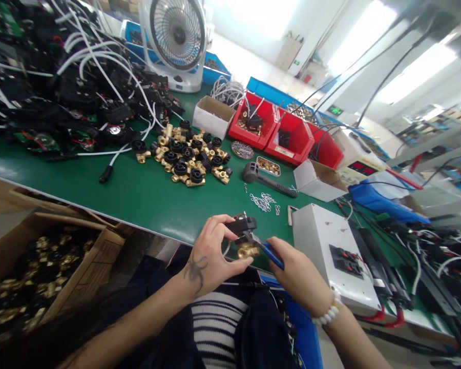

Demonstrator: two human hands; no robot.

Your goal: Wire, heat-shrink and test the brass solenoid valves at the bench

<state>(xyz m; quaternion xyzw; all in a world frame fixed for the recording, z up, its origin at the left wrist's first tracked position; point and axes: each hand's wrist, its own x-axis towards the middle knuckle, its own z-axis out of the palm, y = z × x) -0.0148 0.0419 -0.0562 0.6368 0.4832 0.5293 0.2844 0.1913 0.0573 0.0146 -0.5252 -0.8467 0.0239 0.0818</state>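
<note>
My left hand (pixel 209 253) is closed round a brass valve (pixel 244 241) with a black top, held just over the near edge of the green table (pixel 146 192). My right hand (pixel 297 274) grips blue-handled pliers (pixel 267 248), whose jaws touch the valve between its black top and brass body. A pile of similar brass and black valves (pixel 188 156) lies further back on the table. Small metal clips (pixel 263 201) are scattered just beyond my hands.
A white box (pixel 330 246) stands right of my hands. A black mallet (pixel 267 179), red bins (pixel 276 130), small cardboard boxes (pixel 211 115), a fan (pixel 176 38) and a heap of black parts with white cables (pixel 61 87) sit behind. A carton of valves (pixel 42 266) stands lower left.
</note>
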